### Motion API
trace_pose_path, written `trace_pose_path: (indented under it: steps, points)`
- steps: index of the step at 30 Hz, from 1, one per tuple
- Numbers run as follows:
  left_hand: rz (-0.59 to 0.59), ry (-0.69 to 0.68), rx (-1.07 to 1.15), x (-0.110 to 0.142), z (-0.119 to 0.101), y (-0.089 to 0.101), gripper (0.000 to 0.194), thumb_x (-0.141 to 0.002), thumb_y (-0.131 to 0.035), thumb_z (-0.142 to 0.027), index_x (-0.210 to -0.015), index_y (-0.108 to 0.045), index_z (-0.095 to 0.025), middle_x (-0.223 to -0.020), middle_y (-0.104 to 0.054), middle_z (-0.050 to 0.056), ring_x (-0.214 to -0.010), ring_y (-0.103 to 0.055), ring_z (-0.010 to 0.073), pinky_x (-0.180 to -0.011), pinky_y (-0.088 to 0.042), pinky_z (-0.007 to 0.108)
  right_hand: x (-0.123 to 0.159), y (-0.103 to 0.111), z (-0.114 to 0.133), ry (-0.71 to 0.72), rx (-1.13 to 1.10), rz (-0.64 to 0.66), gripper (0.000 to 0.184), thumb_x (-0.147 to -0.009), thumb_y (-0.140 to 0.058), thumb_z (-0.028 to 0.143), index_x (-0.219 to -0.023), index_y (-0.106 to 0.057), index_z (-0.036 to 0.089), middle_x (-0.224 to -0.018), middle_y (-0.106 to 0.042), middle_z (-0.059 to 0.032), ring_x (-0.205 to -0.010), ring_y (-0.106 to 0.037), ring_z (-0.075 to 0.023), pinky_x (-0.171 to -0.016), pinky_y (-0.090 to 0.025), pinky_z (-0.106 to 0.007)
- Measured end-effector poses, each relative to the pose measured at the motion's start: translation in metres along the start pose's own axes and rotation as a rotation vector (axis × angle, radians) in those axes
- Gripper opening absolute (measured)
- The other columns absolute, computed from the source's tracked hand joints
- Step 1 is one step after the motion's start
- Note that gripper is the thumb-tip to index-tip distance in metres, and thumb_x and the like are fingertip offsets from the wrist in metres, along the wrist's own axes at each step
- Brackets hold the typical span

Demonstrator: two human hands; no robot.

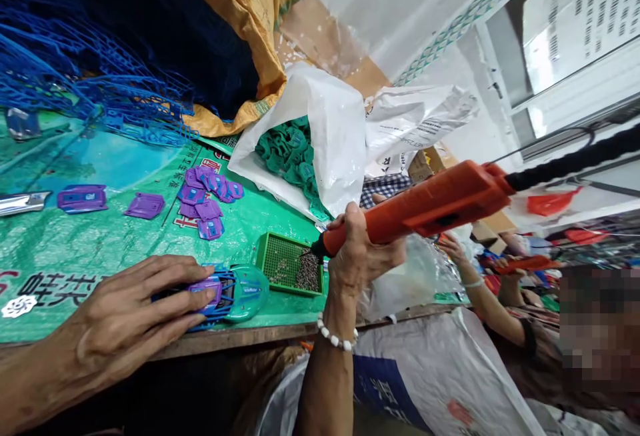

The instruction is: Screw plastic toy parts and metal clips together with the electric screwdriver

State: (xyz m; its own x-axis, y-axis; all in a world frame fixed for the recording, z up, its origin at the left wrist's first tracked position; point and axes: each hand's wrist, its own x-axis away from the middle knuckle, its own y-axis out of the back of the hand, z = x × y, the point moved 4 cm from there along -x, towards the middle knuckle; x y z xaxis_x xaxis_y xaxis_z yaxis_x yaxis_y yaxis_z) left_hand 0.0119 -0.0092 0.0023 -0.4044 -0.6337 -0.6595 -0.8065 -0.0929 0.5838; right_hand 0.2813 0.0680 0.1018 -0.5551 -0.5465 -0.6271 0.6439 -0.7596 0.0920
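The left hand [133, 313] clasps a toy car [246, 293], fingers slightly parted — right hand [354, 253] curled round an orange screwdriver [425, 206].

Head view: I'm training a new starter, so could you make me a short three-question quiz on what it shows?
1. Multiple choice: what is in the right hand?
a) a hammer
b) an orange driver
c) a paintbrush

2. True or false: fingers of the left hand lie over the toy.

3. Fill in the blank: the parts in the open white bag are coloured ____.

Key: 1 b; 2 true; 3 green.
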Motion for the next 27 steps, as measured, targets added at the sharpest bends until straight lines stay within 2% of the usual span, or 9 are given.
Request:
trace_pose_path:
  steps: [3, 7, 12, 19, 23, 27]
  points:
    - [0.013, 0.032, 0.040, 0.001, 0.002, 0.000, 0.043, -0.102, -0.050, -0.021, -0.138, -0.063, -0.041, -0.126, -0.075, -0.004, -0.106, -0.073, 0.0170, -0.100, -0.059, 0.028, -0.002, 0.000, -0.003, 0.014, 0.009, -0.008, 0.048, -0.075, -0.078, 0.043, -0.112, -0.064, 0.015, -0.062, -0.062, 0.0065, -0.046, -0.064, -0.0176, -0.055, -0.059, -0.038]
    - [0.059, -0.018, 0.010, 0.004, 0.004, -0.001, 0.050, -0.102, -0.045, -0.015, -0.145, -0.057, -0.038, -0.129, -0.073, -0.002, -0.109, -0.072, 0.0169, -0.101, -0.059, 0.029, -0.001, -0.002, -0.006, -0.004, -0.037, -0.018, 0.047, -0.073, -0.079, 0.039, -0.110, -0.064, 0.015, -0.060, -0.062, 0.0067, -0.043, -0.062, -0.0173, -0.048, -0.056, -0.035]
    - [0.099, -0.053, -0.028, 0.005, 0.005, -0.002, 0.047, -0.100, -0.050, -0.013, -0.142, -0.060, -0.032, -0.134, -0.070, 0.000, -0.119, -0.066, 0.0165, -0.102, -0.057, 0.025, -0.001, -0.005, -0.008, -0.004, -0.032, -0.001, 0.047, -0.073, -0.078, 0.037, -0.110, -0.063, 0.014, -0.058, -0.063, 0.0066, -0.044, -0.063, -0.0178, -0.049, -0.056, -0.035]
    - [0.082, -0.043, -0.010, -0.001, -0.002, 0.000, 0.038, -0.101, -0.049, -0.015, -0.134, -0.065, -0.027, -0.128, -0.072, 0.002, -0.118, -0.067, 0.0153, -0.105, -0.053, 0.023, -0.002, -0.003, -0.011, -0.024, -0.011, -0.003, 0.048, -0.073, -0.078, 0.040, -0.111, -0.062, 0.016, -0.062, -0.064, 0.0068, -0.044, -0.063, -0.0174, -0.054, -0.058, -0.036]
    - [0.030, 0.041, 0.018, -0.003, -0.007, -0.003, 0.030, -0.100, -0.058, -0.022, -0.130, -0.063, -0.024, -0.122, -0.074, 0.002, -0.118, -0.066, 0.0174, -0.108, -0.051, 0.027, -0.005, 0.001, 0.009, -0.008, -0.020, -0.002, 0.042, -0.075, -0.078, 0.038, -0.109, -0.063, 0.018, -0.062, -0.062, 0.0073, -0.046, -0.063, -0.0175, -0.052, -0.057, -0.036]
    - [0.027, 0.119, 0.098, -0.004, -0.008, -0.009, 0.028, -0.100, -0.060, -0.020, -0.128, -0.060, -0.023, -0.121, -0.074, 0.003, -0.119, -0.065, 0.0182, -0.110, -0.048, 0.032, -0.002, -0.001, 0.047, 0.029, -0.265, 0.027, 0.022, -0.077, -0.075, 0.025, -0.097, -0.067, 0.021, -0.060, -0.056, 0.0078, -0.041, -0.055, -0.0142, -0.040, -0.048, -0.030]
